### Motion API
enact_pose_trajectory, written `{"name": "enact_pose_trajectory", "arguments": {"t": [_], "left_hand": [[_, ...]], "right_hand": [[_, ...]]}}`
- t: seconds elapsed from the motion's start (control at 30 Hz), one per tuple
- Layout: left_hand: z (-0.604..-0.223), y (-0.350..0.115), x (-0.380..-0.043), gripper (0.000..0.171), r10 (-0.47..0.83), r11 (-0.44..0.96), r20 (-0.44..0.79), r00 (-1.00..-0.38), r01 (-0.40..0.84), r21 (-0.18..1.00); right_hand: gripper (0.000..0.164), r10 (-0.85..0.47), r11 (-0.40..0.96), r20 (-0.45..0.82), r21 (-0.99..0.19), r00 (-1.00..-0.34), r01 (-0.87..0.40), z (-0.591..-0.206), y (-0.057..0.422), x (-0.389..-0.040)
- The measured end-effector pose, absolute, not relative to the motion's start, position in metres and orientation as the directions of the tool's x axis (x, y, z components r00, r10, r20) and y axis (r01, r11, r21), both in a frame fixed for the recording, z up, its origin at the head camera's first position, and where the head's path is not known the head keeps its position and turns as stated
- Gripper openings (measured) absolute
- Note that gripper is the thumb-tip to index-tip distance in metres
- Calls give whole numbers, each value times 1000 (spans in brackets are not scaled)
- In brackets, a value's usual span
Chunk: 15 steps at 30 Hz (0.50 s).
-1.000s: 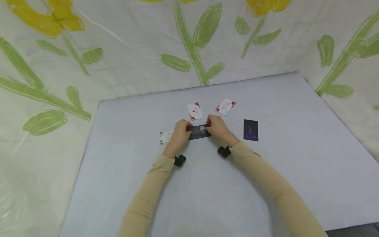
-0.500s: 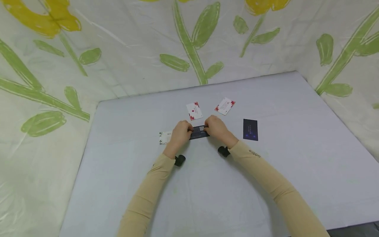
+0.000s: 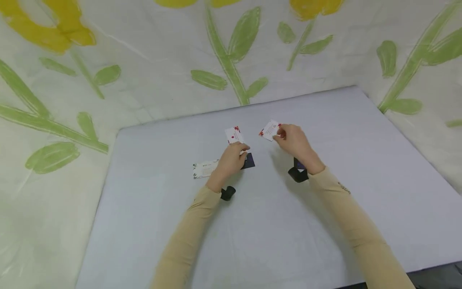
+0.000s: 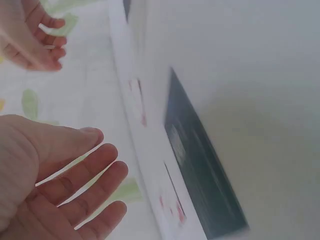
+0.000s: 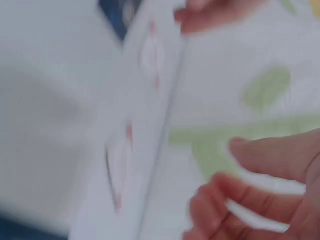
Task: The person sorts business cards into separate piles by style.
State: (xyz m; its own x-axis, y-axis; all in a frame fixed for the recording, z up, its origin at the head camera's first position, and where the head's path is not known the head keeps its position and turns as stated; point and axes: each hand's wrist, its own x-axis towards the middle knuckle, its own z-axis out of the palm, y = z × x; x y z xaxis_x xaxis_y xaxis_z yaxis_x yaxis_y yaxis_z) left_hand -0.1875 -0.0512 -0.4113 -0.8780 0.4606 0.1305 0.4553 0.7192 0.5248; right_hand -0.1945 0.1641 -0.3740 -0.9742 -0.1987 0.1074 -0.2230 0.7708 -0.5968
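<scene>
A dark business card (image 3: 249, 161) with a pale code square lies on the table, partly covered by my left hand (image 3: 231, 160). That hand hovers over it with fingers relaxed and apart, holding nothing. To its left is a white card with green leaves (image 3: 203, 169); whether the two cards touch is hidden. My right hand (image 3: 296, 140) is raised, fingers loosely bent and empty, nearest the white card with red flowers (image 3: 270, 129). Another red-flowered white card (image 3: 233, 135) sits just beyond my left hand. Beneath my right wrist, a second dark card (image 3: 298, 163) is mostly hidden.
The grey-white table (image 3: 151, 224) ends at the back against a pale wall sheet (image 3: 151, 72) painted with flowers. A black wrist camera (image 3: 228, 193) hangs under the left wrist, another black wrist camera (image 3: 298, 174) under the right.
Both hands have let go of the middle dark card, which stays on the table. My right hand has moved right and up; the left has lifted slightly and shifted right.
</scene>
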Motion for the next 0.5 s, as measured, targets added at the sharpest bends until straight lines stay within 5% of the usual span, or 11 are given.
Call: {"name": "enact_pose_trajectory", "arguments": {"t": [0.27, 0.5], "left_hand": [[-408, 7, -195, 24, 586, 637, 84, -806, 522, 566], [-417, 57, -208, 28, 681, 597, 45, -731, 589, 544]], "right_hand": [[46, -12, 915, -222, -396, -975, 79, -385, 226, -172], [66, 10, 940, -251, -327, -968, 95, -409, 228, -161]]}}
